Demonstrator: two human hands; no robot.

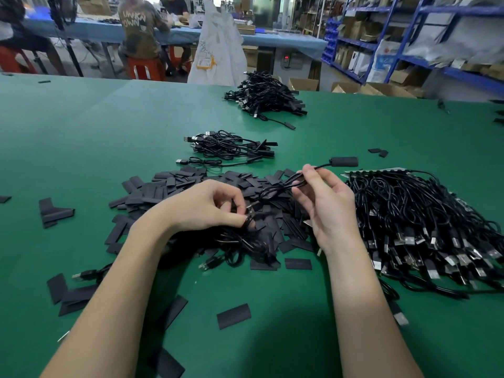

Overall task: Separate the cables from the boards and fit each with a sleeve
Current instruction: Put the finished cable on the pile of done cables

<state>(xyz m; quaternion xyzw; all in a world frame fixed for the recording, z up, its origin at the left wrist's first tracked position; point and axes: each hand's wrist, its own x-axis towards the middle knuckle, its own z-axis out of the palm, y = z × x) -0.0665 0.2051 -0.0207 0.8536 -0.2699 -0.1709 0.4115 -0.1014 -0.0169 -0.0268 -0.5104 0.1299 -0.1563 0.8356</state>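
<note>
The person sat at a green table (81, 137), both bare forearms stretched out over a heap of flat black sleeves (174, 184) piled near the middle of its near half. The right hand (327, 203) was raised a little above that heap, thumb and fingers pinched round a thin black cable (283, 186). The cable's far end stuck out beyond the fingertips toward the far edge, and it already wore a sleeved end (344, 161). From the right hand the cable drooped leftward to the left hand (210, 205), which lay lower, resting on the sleeves, its fingers curled and pinching the cable's looped part just above a coiled bundle of cable (240, 241).

Just right of the right hand, toward the right edge, lay a big mass of cables on a board strip (409, 214), their plugs fanned toward the near edge. Beyond the hands sat a small pile of finished cables (229, 145), and farther on, near the far edge, a larger pile (264, 96). Loose sleeves lay scattered along the near-left part of the table.
</note>
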